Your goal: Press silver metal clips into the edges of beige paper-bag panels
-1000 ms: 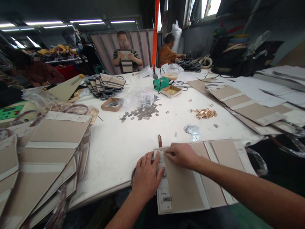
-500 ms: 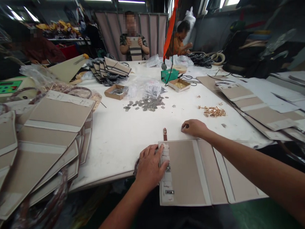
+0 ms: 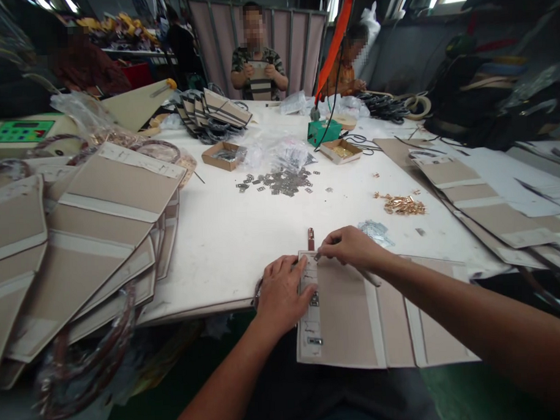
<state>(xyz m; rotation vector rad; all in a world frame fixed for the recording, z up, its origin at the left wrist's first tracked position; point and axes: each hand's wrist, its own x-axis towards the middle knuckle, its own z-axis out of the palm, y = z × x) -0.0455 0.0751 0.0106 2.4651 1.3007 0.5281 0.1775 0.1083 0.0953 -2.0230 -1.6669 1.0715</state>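
A beige panel (image 3: 348,318) with pale strips lies at the table's front edge, partly over my lap. My left hand (image 3: 285,290) rests with spread fingers on its left end, beside a white strip bearing metal pieces (image 3: 315,341). Pinched in the fingertips of my right hand (image 3: 343,246) is a small metal plate (image 3: 318,256), held at the top of that strip. A brown tab with gold metal (image 3: 311,238) sticks out past the panel's far edge. Under my right wrist, a tool-like grey piece (image 3: 368,277) partly shows.
Grey metal plates (image 3: 286,181) and gold fittings (image 3: 403,205) lie in piles on the white table (image 3: 216,237). Stacked beige panels (image 3: 100,210) stand left, more (image 3: 467,191) right. Beyond are small boxes (image 3: 220,156), a green device (image 3: 324,131) and a seated person (image 3: 258,70).
My right hand has moved left from the table to the panel's top left corner, with a small plate in its fingertips. A pale pile formerly behind that hand now shows. The view has shifted slightly.
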